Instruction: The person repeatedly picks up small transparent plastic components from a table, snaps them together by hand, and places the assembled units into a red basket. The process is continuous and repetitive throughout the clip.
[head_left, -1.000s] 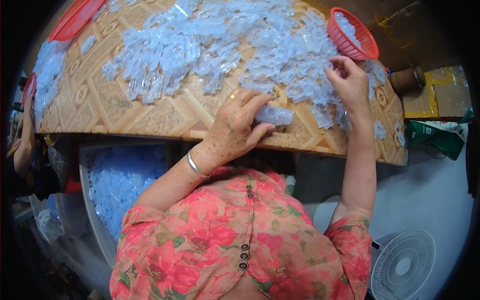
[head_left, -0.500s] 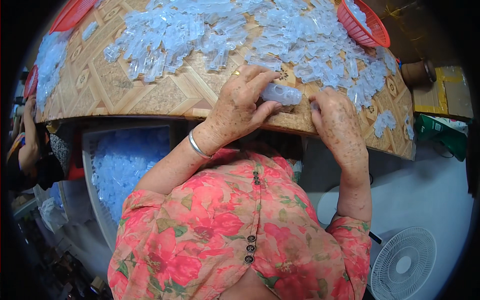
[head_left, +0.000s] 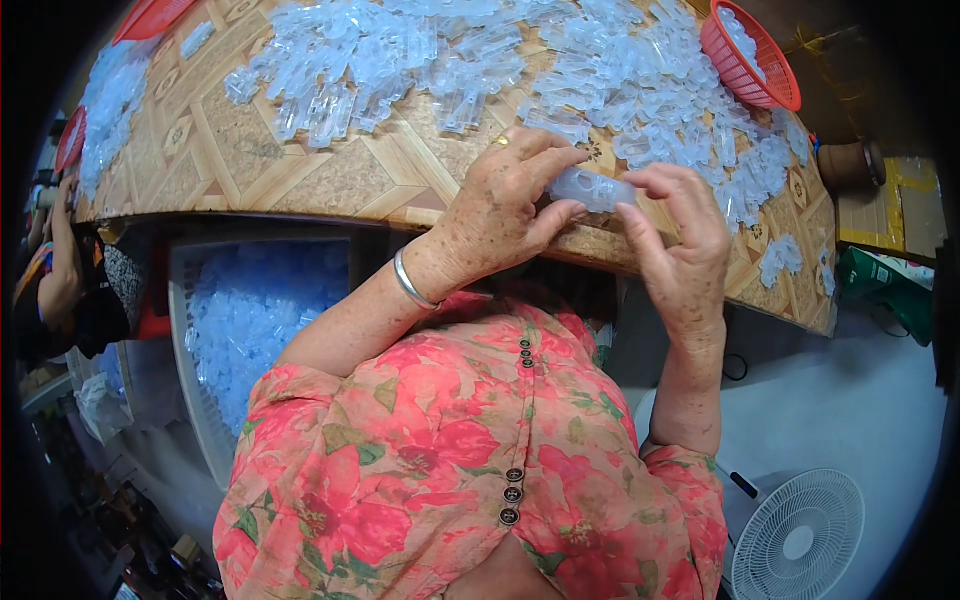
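A translucent, bluish plastic piece (head_left: 590, 189), oblong and apparently hollow, is held just above the table's near edge. My left hand (head_left: 510, 200), with a ring and a silver bangle, grips its left part between thumb and fingers. At the piece's right end, my right hand (head_left: 685, 235) has its thumb and forefinger on either side, closed on that end. Loose clear plastic pieces (head_left: 350, 60) lie in a broad spread beyond my hands. More of them form a heap (head_left: 660, 90) toward the far right.
A red basket (head_left: 752, 75) of plastic pieces stands at the table's (head_left: 240, 150) far right. Left of my lap is a pale crate (head_left: 185, 330) filled with similar pieces. A white fan (head_left: 798, 540) stands lower right. Another person's arm (head_left: 62, 260) shows at far left.
My right hand was apart from the piece with its fingers curled; now its thumb and forefinger are at the piece's right end. The view has shifted slightly.
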